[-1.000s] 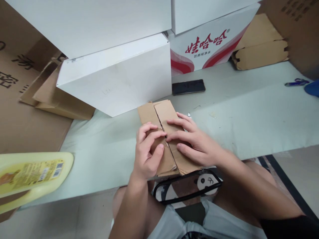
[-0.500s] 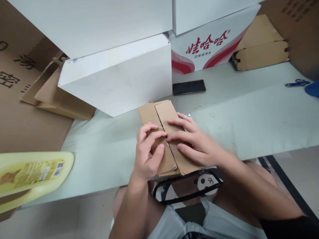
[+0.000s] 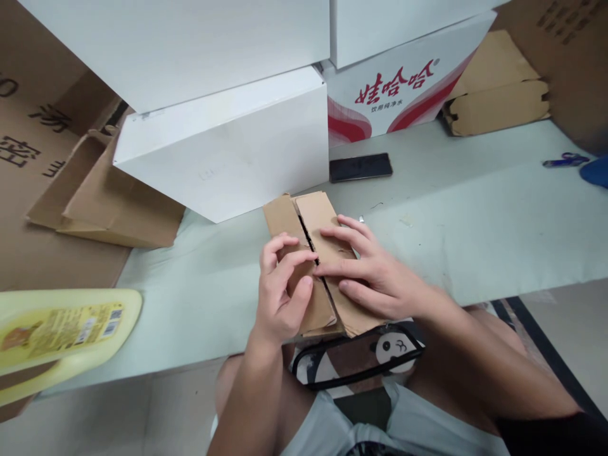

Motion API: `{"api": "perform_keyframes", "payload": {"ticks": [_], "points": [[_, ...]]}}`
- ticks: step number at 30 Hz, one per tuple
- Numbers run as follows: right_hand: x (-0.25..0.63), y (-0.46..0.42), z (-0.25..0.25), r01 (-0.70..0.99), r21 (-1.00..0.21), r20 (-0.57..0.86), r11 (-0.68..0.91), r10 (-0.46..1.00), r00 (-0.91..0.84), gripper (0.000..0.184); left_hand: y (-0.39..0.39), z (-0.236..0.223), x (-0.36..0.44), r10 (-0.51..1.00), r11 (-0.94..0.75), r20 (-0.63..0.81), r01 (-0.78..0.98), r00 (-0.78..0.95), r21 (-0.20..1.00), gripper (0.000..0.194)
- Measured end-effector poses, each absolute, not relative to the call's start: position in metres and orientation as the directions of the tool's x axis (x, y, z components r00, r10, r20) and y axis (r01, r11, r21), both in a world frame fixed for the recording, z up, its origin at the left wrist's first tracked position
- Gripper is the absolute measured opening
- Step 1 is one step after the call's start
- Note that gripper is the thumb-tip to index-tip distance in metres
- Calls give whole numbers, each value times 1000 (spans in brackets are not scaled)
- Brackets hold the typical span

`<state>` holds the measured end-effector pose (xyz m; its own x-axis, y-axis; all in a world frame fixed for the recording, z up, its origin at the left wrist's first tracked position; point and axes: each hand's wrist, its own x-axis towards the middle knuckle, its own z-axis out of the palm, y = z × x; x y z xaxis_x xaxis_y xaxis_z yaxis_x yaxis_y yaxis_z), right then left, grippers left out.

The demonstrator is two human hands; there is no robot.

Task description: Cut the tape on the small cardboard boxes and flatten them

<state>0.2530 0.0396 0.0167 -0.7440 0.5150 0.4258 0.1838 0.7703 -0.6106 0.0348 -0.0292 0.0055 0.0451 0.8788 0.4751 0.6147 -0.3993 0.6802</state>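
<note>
A small brown cardboard box [image 3: 317,212] lies in front of me at the table's near edge, its two top flaps folded in. A dark narrow gap runs between the flaps. My left hand [image 3: 285,285] rests on the left flap with fingers bent and apart, its index fingertip at the gap. Across the right flap my right hand [image 3: 368,269] lies with spread fingers, one fingertip touching the seam. Neither hand is wrapped round anything. The fingers cover part of both flaps.
Behind the box stand a white box [image 3: 237,158] and a black phone [image 3: 361,167]. An opened carton [image 3: 128,199] and a yellow bottle [image 3: 95,335] are on the left. Scissors [image 3: 565,159] and a flattened carton [image 3: 498,107] lie at right. A panda-print pouch [image 3: 358,358] rests on my lap.
The gap between the flaps has widened slightly. My right fingers have shifted a little on the right flap. My left hand stays put. The opened carton at left has sagged lower.
</note>
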Motion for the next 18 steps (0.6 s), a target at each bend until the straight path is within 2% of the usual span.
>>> {"api": "perform_keyframes", "payload": {"ticks": [6, 11, 18], "points": [[250, 38, 18, 139, -596, 483, 791, 492, -725, 28, -28, 3, 33, 852, -455, 519, 578, 62, 678, 34], [249, 38, 20, 136, -611, 458, 779, 489, -743, 22, -28, 2, 33, 857, -453, 509, 586, 80, 672, 39], [248, 38, 16, 109, -601, 509, 792, 484, -712, 19, -28, 2, 32, 861, -457, 498, 584, 102, 671, 43]]}}
